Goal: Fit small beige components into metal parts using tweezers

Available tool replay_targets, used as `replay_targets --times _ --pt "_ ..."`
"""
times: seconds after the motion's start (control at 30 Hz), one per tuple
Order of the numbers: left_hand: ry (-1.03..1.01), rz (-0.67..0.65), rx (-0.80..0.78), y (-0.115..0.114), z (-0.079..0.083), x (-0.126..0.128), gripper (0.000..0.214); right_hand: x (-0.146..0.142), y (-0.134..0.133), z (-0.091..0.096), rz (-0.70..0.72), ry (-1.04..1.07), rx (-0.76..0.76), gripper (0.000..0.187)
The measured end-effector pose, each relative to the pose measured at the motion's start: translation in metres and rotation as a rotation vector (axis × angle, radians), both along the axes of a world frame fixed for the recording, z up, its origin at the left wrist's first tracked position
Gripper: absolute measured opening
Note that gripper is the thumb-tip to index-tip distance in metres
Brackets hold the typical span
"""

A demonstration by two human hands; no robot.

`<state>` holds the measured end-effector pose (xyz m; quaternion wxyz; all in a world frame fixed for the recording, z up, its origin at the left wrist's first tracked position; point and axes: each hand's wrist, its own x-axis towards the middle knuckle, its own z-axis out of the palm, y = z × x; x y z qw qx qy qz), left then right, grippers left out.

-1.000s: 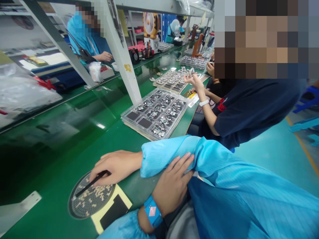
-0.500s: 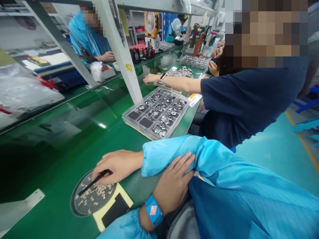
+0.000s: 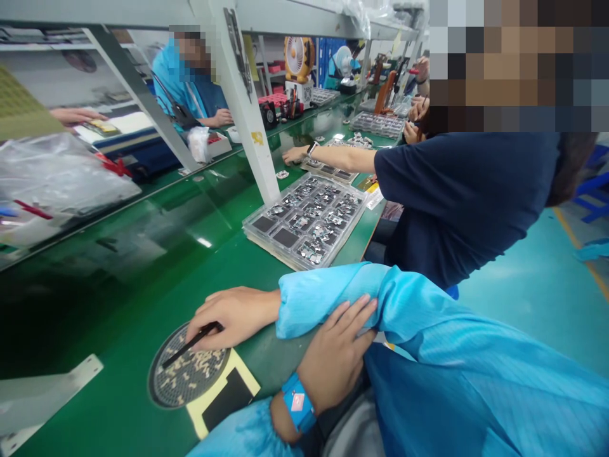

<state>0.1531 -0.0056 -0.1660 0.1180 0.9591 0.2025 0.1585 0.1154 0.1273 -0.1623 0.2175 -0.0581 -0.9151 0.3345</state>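
Note:
My right hand [image 3: 233, 314] rests on the green bench, closed on a thin black tool [image 3: 190, 343] whose tip lies over a round grey dish [image 3: 183, 381] of several small pale parts. Its blue sleeve [image 3: 328, 295] crosses in front of me. My left hand [image 3: 335, 362], with a blue wrist strap [image 3: 297, 406], lies on that sleeve with fingers stretched flat and holds nothing. A black pad with a yellow border [image 3: 226, 400] sits beside the dish.
A stack of clear trays of small parts [image 3: 307, 219] lies further along the bench [image 3: 118, 279]. A co-worker in dark blue [image 3: 457, 203] reaches over another tray [image 3: 333, 170]. A white post [image 3: 252, 114] rises mid-bench. Plastic bags [image 3: 61, 178] lie left.
The co-worker lowered a raised hand and stretched an arm out over the far tray. My view shifted slightly; both my hands stayed where they were.

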Motion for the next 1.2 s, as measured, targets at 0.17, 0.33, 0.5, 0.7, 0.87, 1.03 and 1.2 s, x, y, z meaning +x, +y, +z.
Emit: replay_targets --times 0.17,0.33,0.5,0.7,0.87,1.03,1.2 --pt "0.007 0.002 0.003 0.0002 0.0004 0.0003 0.041 0.0007 -0.0008 0.0011 -0.009 0.006 0.003 0.032" --pt "-0.001 -0.004 0.01 0.0005 -0.0002 0.0007 0.039 0.0012 -0.0014 0.0038 0.005 0.042 -0.016 0.032" --pt "-0.005 -0.006 0.005 0.0007 -0.001 0.0004 0.041 0.0023 -0.0021 0.0063 -0.001 0.08 -0.037 0.032" --pt "0.001 -0.002 0.005 0.0004 -0.002 0.0005 0.041 0.0029 -0.0031 0.0065 -0.003 0.041 -0.047 0.029" --pt "0.007 -0.009 0.012 0.0005 -0.0026 0.0008 0.042 0.0035 -0.004 0.0075 -0.017 0.036 -0.043 0.024" --pt "0.009 -0.003 0.008 0.0005 -0.0012 0.0003 0.039 0.0026 -0.003 0.0076 -0.007 0.025 -0.039 0.028" --pt "0.003 -0.003 0.01 0.0 0.0005 0.0003 0.04 0.003 -0.0036 0.008 -0.003 0.03 -0.065 0.025"
